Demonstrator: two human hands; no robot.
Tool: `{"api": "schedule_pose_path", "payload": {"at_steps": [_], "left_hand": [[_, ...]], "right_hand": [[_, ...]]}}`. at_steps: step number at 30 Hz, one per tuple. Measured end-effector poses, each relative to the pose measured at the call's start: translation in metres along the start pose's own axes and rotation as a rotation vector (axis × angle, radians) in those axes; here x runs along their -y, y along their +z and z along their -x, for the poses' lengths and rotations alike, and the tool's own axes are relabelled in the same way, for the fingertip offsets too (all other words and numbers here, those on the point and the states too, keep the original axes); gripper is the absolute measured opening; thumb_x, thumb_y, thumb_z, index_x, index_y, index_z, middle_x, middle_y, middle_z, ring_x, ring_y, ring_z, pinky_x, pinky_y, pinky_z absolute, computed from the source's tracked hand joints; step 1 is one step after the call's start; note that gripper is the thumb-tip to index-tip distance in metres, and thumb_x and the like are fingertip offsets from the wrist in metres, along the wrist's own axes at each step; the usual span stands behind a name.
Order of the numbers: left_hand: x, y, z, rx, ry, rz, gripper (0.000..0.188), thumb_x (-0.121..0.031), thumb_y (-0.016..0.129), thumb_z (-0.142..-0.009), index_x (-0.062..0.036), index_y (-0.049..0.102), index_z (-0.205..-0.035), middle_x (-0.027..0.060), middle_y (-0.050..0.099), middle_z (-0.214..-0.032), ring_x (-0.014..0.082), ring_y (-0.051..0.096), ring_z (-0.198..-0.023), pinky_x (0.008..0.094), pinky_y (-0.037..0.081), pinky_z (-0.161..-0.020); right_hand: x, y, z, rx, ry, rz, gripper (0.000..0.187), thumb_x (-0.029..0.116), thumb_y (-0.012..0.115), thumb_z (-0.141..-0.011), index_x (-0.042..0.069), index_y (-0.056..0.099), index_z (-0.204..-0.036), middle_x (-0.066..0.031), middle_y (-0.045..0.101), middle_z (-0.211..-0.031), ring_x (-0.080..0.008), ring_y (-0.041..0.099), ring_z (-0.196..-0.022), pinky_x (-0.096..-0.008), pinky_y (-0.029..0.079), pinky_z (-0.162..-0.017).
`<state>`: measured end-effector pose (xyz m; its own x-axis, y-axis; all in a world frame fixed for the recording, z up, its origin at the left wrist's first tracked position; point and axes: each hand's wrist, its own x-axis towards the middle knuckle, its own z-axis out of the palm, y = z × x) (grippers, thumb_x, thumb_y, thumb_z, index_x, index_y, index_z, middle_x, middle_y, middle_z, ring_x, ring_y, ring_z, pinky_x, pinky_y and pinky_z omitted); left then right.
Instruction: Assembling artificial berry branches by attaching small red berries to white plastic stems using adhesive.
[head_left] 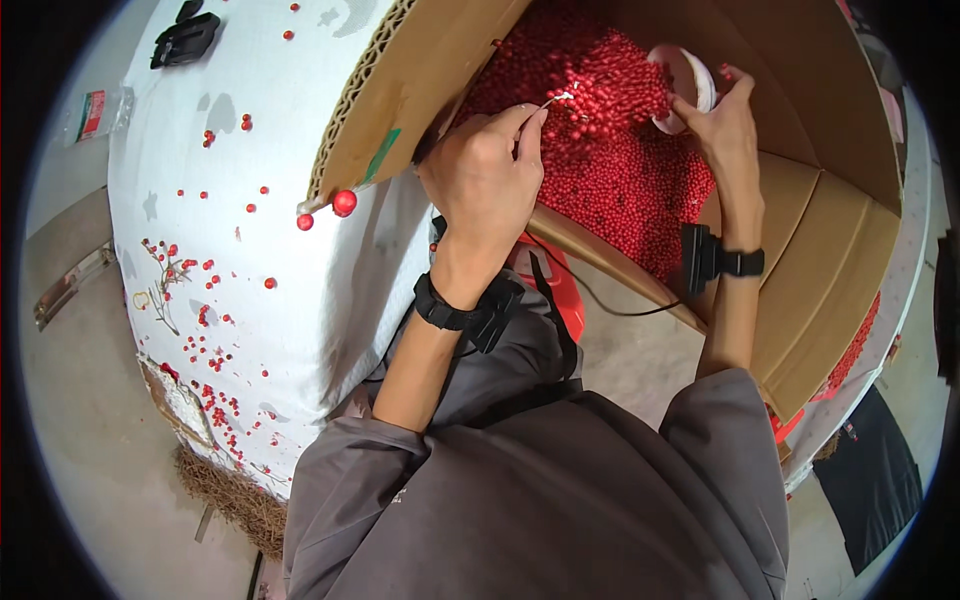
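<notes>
My left hand (pixel 485 165) is closed in a pinch at the near left of an open cardboard box (pixel 840 120). Thin pale stem ends (pixel 562 97) show at its fingertips, beside a dense bunch of red berries (pixel 615 85). Over the box's right part, my right hand (pixel 730 125) grips a round white cup-shaped thing (pixel 687 85) by its rim, fingers and thumb around it. Its open side faces the bunch, and berries touch its left edge. Loose red berries (pixel 610 205) fill the box below both hands. Where bunch and loose berries meet is blurred.
A white-covered table (pixel 330 300) at left carries scattered red berries, a berry twig (pixel 165 285) and a black clip-like object (pixel 186 40). Cardboard flaps (pixel 820 270) fold out at right. A black cable (pixel 610 312) hangs between my wrists. Brown fibrous material (pixel 230 500) lies lower left.
</notes>
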<state>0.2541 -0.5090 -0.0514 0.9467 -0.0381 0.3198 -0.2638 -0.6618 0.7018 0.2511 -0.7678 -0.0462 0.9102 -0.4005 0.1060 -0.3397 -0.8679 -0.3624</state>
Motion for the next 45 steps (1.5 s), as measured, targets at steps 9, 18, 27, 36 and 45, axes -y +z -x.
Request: {"api": "schedule_pose_path", "payload": {"at_steps": [9,18,27,36,45], "left_hand": [[-0.004,-0.005,-0.002,0.041,-0.069,0.032,0.013,-0.022,0.074,-0.08,-0.01,0.075,-0.086,0.0118,0.07,-0.077,0.0279,0.067,-0.066,0.0319,0.051,-0.062],[0.001,-0.006,0.0,0.042,-0.032,0.04,0.013,-0.02,0.074,-0.08,-0.0095,0.075,-0.086,0.011,0.07,-0.076,0.0267,0.068,-0.066,0.0308,0.051,-0.061],[-0.001,-0.007,0.0,0.07,-0.034,0.02,0.011,-0.019,0.074,-0.081,-0.01,0.074,-0.087,0.0094,0.071,-0.077,0.0257,0.068,-0.066,0.0291,0.051,-0.062],[0.006,0.0,0.001,-0.033,0.026,0.1,0.008,-0.019,0.074,-0.08,-0.0126,0.074,-0.084,0.0081,0.068,-0.071,0.0272,0.064,-0.06,0.0353,0.049,-0.055],[-0.002,-0.003,-0.002,0.029,-0.045,0.056,0.011,-0.016,0.07,-0.085,-0.0076,0.074,-0.089,0.0086,0.071,-0.076,0.0235,0.068,-0.065,0.0293,0.051,-0.061]], "right_hand": [[-0.074,0.088,0.034,1.103,-0.001,-0.425,0.084,-0.009,0.056,-0.077,0.008,0.018,-0.15,-0.018,0.04,-0.14,-0.0297,0.06,-0.107,-0.0335,0.055,-0.082],[0.004,-0.028,0.029,0.875,0.365,-0.568,0.065,0.008,0.055,-0.085,0.007,0.033,-0.146,-0.0085,0.062,-0.111,-0.0097,0.064,-0.074,-0.023,0.054,-0.055],[0.089,-0.06,0.026,0.142,0.114,-0.225,0.067,0.037,0.078,-0.079,0.003,0.049,-0.128,-0.0118,0.064,-0.104,-0.0139,0.066,-0.072,-0.0255,0.053,-0.056],[-0.052,0.066,0.009,0.329,0.091,-0.112,0.067,0.005,0.067,-0.077,0.005,0.036,-0.136,-0.0246,0.05,-0.131,-0.0328,0.051,-0.122,-0.0434,0.045,-0.098],[-0.047,0.08,0.037,1.223,0.056,-0.272,0.077,-0.004,0.043,-0.081,0.012,0.02,-0.152,-0.0184,0.025,-0.153,-0.0299,0.026,-0.142,-0.0406,0.024,-0.116]]}}
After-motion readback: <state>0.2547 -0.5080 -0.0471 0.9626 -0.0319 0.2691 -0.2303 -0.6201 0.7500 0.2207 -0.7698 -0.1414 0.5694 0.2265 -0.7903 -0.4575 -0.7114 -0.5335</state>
